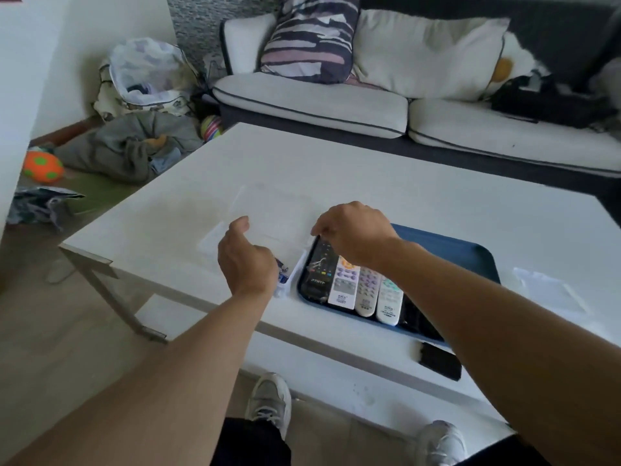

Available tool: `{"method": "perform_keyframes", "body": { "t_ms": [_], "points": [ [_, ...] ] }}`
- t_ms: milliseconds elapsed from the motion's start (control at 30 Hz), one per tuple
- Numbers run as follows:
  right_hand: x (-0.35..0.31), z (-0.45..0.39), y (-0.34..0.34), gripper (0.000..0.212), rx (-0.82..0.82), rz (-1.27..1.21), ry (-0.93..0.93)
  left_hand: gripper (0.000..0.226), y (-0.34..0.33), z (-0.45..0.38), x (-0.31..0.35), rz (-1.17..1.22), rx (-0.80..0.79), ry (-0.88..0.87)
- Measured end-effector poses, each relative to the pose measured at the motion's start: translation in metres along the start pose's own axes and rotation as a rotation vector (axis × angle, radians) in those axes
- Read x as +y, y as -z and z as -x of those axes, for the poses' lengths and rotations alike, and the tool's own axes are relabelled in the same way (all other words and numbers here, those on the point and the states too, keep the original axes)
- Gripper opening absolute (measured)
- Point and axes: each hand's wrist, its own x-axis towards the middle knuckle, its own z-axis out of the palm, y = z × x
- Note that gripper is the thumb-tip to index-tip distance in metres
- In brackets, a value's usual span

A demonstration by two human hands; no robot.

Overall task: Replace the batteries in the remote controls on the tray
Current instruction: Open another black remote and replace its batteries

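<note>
My right hand (353, 235), fingers curled, reaches the black plastic remote (317, 269) on the blue tray (450, 245); grip unclear. Left hand (247, 258) hovers loosely curled, empty. I should pinch its edges firmly.

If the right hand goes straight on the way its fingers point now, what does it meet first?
Probably the black remote in the blue tray. The right hand points down at its far end; whether it already touches is unclear.

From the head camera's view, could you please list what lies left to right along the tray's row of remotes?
Black remote → white remote with orange and purple buttons → grey remote → white remote with green buttons, all on the blue tray.
</note>
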Motion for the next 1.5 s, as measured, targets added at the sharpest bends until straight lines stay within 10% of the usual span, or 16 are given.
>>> {"method": "perform_keyframes", "body": {
  "t_ms": [400,600,900,1500],
  "points": [
    [0.199,0.161,0.035,0.029,0.473,-0.289,-0.800,0.033,-0.094,0.096,0.086,0.017,-0.372,-0.465],
    [0.249,0.203,0.033,0.032,0.236,-0.155,-0.986,0.051,-0.129,0.141,0.112,-0.017,-0.631,-0.549],
    [0.262,0.209,0.020,0.006,-0.158,-0.128,-0.958,0.135,-0.179,0.220,0.143,-0.086,-1.161,-0.582],
    [0.274,0.222,0.013,0.019,-0.170,-0.233,-0.943,0.145,-0.204,0.253,0.142,0.051,-1.042,-0.763]
  ]
}}
